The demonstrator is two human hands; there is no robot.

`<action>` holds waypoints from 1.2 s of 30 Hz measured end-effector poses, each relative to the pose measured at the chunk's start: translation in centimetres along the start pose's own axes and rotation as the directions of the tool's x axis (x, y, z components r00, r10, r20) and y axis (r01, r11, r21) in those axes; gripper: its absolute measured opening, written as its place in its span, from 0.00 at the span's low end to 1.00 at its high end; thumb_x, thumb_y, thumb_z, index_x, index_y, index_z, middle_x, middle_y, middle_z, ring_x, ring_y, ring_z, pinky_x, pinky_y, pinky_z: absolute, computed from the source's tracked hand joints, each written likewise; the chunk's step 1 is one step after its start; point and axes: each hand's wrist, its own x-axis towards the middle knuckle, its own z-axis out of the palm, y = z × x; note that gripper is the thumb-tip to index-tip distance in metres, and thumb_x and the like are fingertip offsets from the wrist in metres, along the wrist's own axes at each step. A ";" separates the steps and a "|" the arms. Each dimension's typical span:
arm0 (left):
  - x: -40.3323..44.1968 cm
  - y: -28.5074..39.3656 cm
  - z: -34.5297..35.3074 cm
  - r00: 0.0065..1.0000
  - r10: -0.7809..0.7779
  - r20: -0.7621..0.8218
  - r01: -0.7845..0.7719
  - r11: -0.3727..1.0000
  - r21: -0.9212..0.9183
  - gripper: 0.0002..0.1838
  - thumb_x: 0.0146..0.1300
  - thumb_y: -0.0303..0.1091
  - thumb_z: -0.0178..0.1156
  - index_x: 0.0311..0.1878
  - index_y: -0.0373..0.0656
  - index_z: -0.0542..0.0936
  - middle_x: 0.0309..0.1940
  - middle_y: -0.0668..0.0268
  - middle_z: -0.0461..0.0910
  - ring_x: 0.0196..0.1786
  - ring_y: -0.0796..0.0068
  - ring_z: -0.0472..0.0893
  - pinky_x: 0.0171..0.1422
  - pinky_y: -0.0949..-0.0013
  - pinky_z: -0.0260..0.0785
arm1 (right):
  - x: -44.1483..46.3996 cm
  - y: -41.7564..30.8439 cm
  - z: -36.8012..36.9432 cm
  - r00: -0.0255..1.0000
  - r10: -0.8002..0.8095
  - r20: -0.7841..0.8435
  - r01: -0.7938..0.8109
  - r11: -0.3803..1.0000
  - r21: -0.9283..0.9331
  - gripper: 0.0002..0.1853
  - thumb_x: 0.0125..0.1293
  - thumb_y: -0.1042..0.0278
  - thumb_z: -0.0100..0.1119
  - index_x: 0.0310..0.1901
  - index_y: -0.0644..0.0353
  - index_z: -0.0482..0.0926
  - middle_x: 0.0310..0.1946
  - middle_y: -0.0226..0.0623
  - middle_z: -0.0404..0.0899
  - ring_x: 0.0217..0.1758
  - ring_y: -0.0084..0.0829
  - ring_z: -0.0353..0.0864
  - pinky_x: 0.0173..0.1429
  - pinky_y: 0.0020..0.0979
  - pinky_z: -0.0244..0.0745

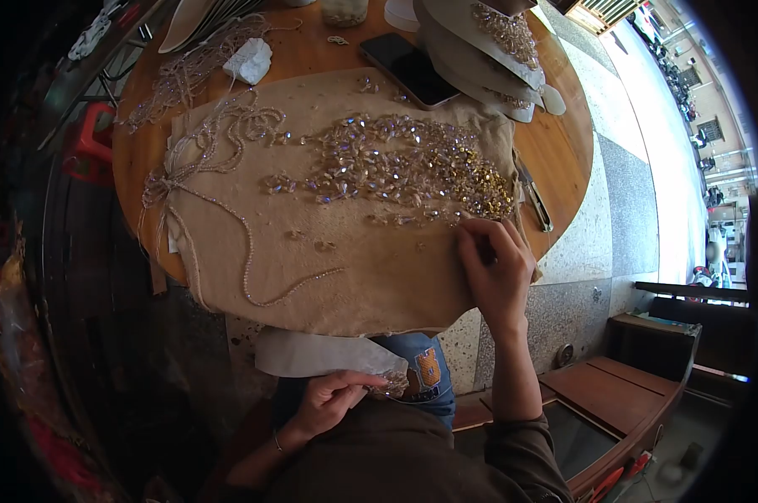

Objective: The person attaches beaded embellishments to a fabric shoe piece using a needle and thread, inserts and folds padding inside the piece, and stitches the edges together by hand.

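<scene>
My left hand (pixel 333 401) is in my lap, its fingers closed on the beaded end of a pale grey, flat, rounded piece (pixel 312 354). Clear beadwork (pixel 389 386) shows at that end. My right hand (pixel 501 260) is at the lower right edge of the bead pile, thumb and forefinger pinched together. Whatever lies between those fingertips is too small to make out. Beside them spread loose clear faceted beads (pixel 354 159) and gold beads (pixel 484 180) on a tan cloth (pixel 362 281). A strand of tiny beads (pixel 246 243) curves across the cloth's left side.
A dark phone (pixel 408 69) lies at the back of the round wooden table (pixel 568 159). Similar grey pieces with beadwork (pixel 471 59) are stacked at back right. Small snips (pixel 536 197) lie by the cloth's right edge. A white lump (pixel 248 61) sits near more bead strands (pixel 178 84).
</scene>
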 end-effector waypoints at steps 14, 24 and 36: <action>0.1 0.2 0.0 1.000 -0.002 -0.010 0.002 1.000 0.012 0.17 0.66 0.14 0.46 0.50 0.38 0.82 0.22 0.77 0.67 0.23 0.90 0.61 0.28 0.81 0.53 | 0.1 -0.1 -0.1 1.000 0.006 0.020 -0.006 1.000 -0.001 0.05 0.58 0.75 0.65 0.37 0.60 0.82 0.26 0.36 0.76 0.26 0.29 0.79 0.33 0.29 0.74; 0.0 0.3 -0.1 1.000 0.010 -0.015 -0.010 1.000 0.018 0.18 0.65 0.14 0.46 0.50 0.38 0.82 0.22 0.76 0.68 0.23 0.89 0.61 0.28 0.81 0.54 | -0.1 -0.3 -0.2 0.987 -0.121 0.110 0.132 0.986 -0.098 0.09 0.61 0.74 0.62 0.44 0.58 0.81 0.29 0.38 0.75 0.31 0.39 0.79 0.34 0.34 0.74; 0.0 0.3 0.0 0.999 -0.001 -0.047 0.004 0.999 0.045 0.18 0.65 0.14 0.46 0.49 0.38 0.83 0.23 0.76 0.70 0.24 0.90 0.62 0.28 0.82 0.55 | -0.6 -1.5 0.9 0.989 -0.085 0.120 0.083 0.996 0.025 0.06 0.60 0.74 0.63 0.40 0.57 0.81 0.29 0.37 0.75 0.29 0.38 0.79 0.34 0.35 0.74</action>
